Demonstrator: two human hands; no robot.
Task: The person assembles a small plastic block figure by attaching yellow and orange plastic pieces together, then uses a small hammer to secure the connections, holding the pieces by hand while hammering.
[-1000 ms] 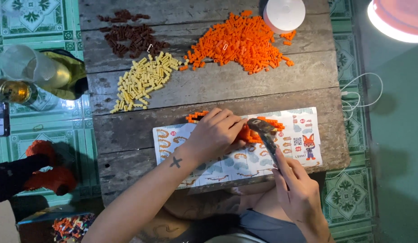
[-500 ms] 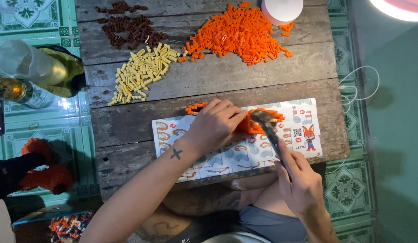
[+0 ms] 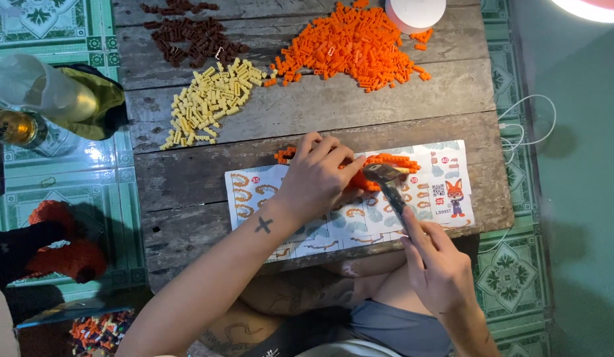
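My left hand (image 3: 315, 180) rests palm down on an orange brick model (image 3: 393, 161) that lies on a printed instruction sheet (image 3: 426, 205), fingers pressing its left part. My right hand (image 3: 434, 259) grips a metal tool (image 3: 386, 184) by its handle; the tool's shiny head touches the orange model beside my left fingertips. A pile of small orange bricks (image 3: 350, 49) lies at the far middle of the wooden table (image 3: 188, 178). Small yellow bricks (image 3: 207, 99) form a heap to its left, and dark brown bricks (image 3: 191, 33) lie at the far left.
A white round container (image 3: 416, 12) stands at the table's far edge. On the tiled floor to the left are a clear bottle (image 3: 39, 89), a glass of amber liquid (image 3: 12, 127) and orange slippers (image 3: 62, 248). A white cable (image 3: 528, 125) runs off the right side. Mixed bricks (image 3: 95, 329) sit below left.
The view has shifted slightly. Both hands stay on the orange model, and the tool's head has edged a little along it.
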